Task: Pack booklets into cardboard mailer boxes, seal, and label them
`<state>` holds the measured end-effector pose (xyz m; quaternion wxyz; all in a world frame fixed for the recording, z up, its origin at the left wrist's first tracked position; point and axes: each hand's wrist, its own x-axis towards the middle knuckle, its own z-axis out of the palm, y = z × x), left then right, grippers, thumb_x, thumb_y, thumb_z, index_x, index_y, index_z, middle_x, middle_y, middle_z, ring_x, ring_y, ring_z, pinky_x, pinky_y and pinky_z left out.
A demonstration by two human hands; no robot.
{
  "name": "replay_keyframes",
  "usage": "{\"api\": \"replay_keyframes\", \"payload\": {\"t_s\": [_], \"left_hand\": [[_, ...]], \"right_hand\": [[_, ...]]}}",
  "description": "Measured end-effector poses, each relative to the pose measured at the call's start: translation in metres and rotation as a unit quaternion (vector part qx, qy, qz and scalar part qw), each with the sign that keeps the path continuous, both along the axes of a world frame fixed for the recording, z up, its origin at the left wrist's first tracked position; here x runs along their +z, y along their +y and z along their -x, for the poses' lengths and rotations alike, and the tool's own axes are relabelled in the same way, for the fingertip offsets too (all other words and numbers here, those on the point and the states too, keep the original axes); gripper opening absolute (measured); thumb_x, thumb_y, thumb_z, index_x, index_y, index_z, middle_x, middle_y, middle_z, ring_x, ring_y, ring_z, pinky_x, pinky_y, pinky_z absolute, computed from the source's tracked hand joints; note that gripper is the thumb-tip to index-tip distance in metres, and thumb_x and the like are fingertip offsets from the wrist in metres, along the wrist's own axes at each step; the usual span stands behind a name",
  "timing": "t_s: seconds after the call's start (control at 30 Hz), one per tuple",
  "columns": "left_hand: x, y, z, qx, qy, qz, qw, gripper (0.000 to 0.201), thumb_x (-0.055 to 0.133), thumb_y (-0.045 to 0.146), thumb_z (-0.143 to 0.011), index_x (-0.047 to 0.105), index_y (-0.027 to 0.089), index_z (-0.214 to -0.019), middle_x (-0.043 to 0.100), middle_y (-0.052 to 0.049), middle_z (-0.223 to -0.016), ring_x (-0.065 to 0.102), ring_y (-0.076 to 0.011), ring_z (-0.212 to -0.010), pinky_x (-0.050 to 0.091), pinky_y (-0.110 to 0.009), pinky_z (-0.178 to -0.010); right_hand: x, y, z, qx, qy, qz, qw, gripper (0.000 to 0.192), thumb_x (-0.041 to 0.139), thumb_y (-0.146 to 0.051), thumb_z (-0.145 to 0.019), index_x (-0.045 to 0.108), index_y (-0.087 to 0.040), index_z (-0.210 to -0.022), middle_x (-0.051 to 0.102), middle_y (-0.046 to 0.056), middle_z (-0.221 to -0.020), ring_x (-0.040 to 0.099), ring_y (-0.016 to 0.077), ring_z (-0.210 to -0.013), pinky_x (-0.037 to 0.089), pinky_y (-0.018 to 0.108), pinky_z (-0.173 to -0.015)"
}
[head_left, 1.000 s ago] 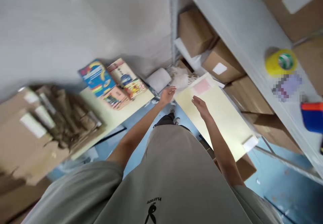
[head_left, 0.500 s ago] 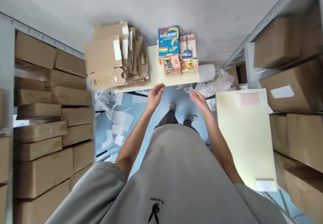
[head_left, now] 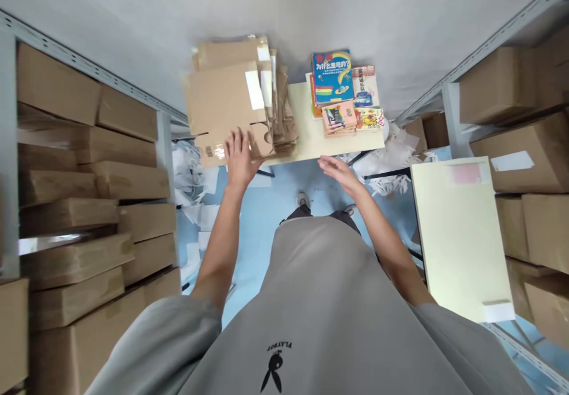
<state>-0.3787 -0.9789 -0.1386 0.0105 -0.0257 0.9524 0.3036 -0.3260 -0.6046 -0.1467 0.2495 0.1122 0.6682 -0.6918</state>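
Two hands: both open, fingers spread, holding nothing.
Left hand [head_left: 239, 156]: lies on the near edge of the flattened cardboard boxes [head_left: 231, 101].
Right hand [head_left: 338, 172]: hovers off the bench [head_left: 311, 137] front edge.
Cardboard boxes: stacked on the bench's left end.
Books [head_left: 344, 94]: piled at its right end.
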Motion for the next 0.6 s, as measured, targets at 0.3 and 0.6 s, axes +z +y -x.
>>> {"api": "replay_keyframes", "payload": {"t_s": [0.3, 0.6], "left_hand": [[-0.001, -0.046, 0.016, -0.105, 0.007, -0.022, 0.994, 0.072, 0.075, 0.033, -0.093, 0.076, 0.019, -0.163, 0.062, -0.019, -0.183, 0.048, -0.0412, -0.18, 0.029, -0.064, -0.153], [0.094, -0.078, 0.038, 0.016, 0.204, -0.086, 0.975, 0.064, 0.068, 0.038, -0.101, 0.074, 0.025, -0.164, 0.075, -0.01, -0.17, 0.066, -0.0353, -0.167, 0.043, -0.055, -0.149]], "right_hand": [[0.005, -0.08, 0.023, 0.054, 0.024, 0.0, 0.998, 0.067, 0.098, -0.059, -0.093, 0.086, -0.022, -0.147, 0.087, 0.013, -0.15, 0.077, 0.0314, -0.146, 0.054, 0.056, -0.138], [0.027, -0.098, 0.047, 0.056, 0.066, 0.029, 0.996, 0.068, 0.098, -0.063, -0.092, 0.088, -0.022, -0.146, 0.085, 0.014, -0.155, 0.075, 0.0359, -0.153, 0.052, 0.056, -0.139]]}}
